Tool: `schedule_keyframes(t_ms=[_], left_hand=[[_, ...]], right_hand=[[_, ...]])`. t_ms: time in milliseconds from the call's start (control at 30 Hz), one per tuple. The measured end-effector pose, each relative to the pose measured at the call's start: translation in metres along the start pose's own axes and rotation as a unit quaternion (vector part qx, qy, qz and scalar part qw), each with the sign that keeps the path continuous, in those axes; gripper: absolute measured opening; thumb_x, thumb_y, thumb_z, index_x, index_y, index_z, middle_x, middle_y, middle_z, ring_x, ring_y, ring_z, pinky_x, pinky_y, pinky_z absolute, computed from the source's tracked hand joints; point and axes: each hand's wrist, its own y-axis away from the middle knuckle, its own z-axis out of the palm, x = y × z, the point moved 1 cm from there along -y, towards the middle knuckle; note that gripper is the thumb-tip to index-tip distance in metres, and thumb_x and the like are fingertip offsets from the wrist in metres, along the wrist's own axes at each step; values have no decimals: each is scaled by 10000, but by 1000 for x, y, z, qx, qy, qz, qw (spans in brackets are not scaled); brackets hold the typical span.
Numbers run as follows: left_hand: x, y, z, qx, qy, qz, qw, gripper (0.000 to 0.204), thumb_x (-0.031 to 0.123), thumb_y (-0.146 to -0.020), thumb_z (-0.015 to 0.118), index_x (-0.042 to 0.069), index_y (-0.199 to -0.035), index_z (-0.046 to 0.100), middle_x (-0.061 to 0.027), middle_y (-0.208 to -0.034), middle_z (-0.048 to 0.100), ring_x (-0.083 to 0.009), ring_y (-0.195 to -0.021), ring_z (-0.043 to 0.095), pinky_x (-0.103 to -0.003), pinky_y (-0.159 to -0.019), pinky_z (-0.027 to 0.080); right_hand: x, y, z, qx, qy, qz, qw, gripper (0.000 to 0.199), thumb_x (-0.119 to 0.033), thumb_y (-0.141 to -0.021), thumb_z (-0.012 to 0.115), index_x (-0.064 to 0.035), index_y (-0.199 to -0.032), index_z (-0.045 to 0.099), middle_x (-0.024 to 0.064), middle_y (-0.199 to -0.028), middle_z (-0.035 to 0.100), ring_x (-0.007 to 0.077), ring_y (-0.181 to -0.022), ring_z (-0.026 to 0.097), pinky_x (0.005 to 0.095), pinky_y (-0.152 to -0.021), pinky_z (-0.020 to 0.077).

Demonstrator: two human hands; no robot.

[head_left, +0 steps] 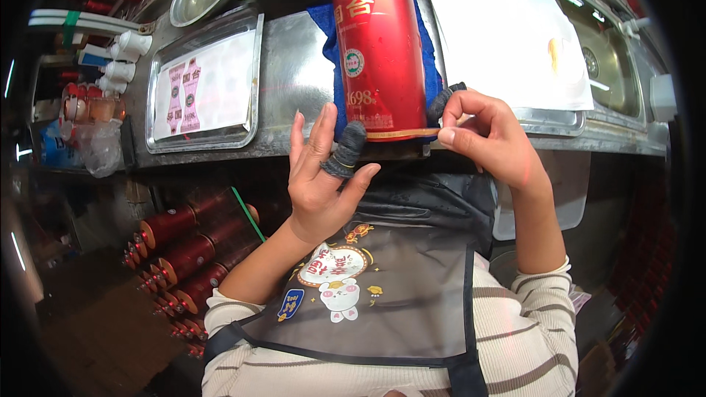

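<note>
A shiny metal bench [294, 73] holds a red bottle [379, 48] lying on a blue cloth [332, 48], likely so it won't roll. The left hand [323, 176] is open wide, one capped finger on the bottle's bottom edge. The right hand [485, 136] pinches a thin gold strip [401, 133] there.

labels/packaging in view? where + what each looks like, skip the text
Red bottle: lying on a blue cloth at the counter edge between both hands; cylinder with gold lettering, a round green-and-white seal and a gold band at its base.
Label sheets: in a steel tray to the left; pink strips with dark print on white backing.
Red bottles: stacked on their sides below the counter, lower left.
Apron badge: on the chest; round cartoon animal design, white and orange.
</note>
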Motion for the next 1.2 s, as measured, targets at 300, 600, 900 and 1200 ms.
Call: schedule_keyframes(t_ms=[300,600,900,1200], left_hand=[[19,-35,-11,-30,-107,105,988,536,59,-651,855,136,-1171,752,-275,-1468,518,-448,-1266,583,-658,-1119,281],[31,-69,12,-6,-142,164,976,163,188,-749,736,39,-802,695,-231,-1406,592,-481,-1324,524,-773,-1069,255],[5,-30,-2,29,16,0,999,538,161,-735,880,13,-1224,709,-260,-1444,550,-421,-1341,540,-651,-1130,290],[6,-20,-7,5,-70,85,994,377,108,-719,867,24,-1068,751,-263,-1445,550,-448,-1290,573,-670,-1131,254]], right_hand=[[6,-5,-2,12,8,5,1000,170,-165,-872,719,-87,-840,572,-70,-776,554,-28,-570,441,174,-459,305],[18,-9,2,21,1,-30,999,104,-95,-879,716,-60,-883,618,-61,-841,514,-26,-624,472,163,-519,335],[-3,2,0,25,22,-19,999,164,-139,-882,729,-32,-845,611,-35,-878,484,-12,-598,466,182,-495,310],[7,0,-2,41,-5,-33,999,171,-153,-865,725,-30,-835,610,-27,-855,509,-7,-585,460,184,-470,326]])
